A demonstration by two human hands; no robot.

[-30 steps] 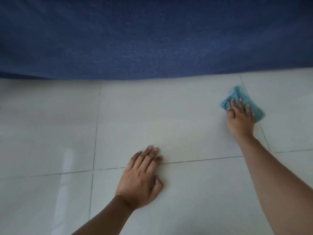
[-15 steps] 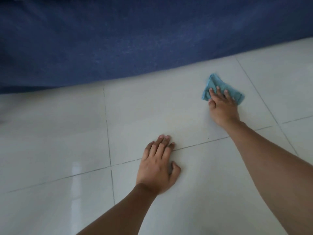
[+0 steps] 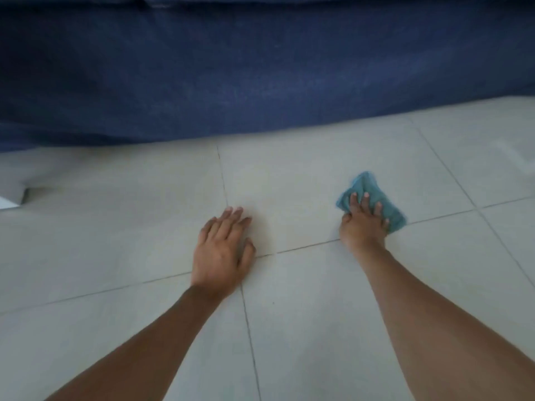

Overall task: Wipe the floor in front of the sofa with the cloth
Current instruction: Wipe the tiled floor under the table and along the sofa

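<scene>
The right hand (image 3: 363, 224) presses flat on a crumpled teal cloth (image 3: 373, 195), fingers spread over it rather than curled round it; the cloth lies on the pale tiled floor (image 3: 304, 328), near the dark blue sofa (image 3: 260, 68) but apart from it. Much of the cloth is hidden under the palm, so its full shape cannot be made out (only the far edge and the right corner stick out). The left hand (image 3: 223, 250) lies open and flat on the bare tile, fingers close together, thumb out, holding nothing, across a grout line (image 3: 249, 319). Both forearms run off the lower edge. The sofa is cut off at the top, with only a hint of cushion seams. At the far left a pale shape (image 3: 11, 201) on the floor is too blurred to name
</scene>
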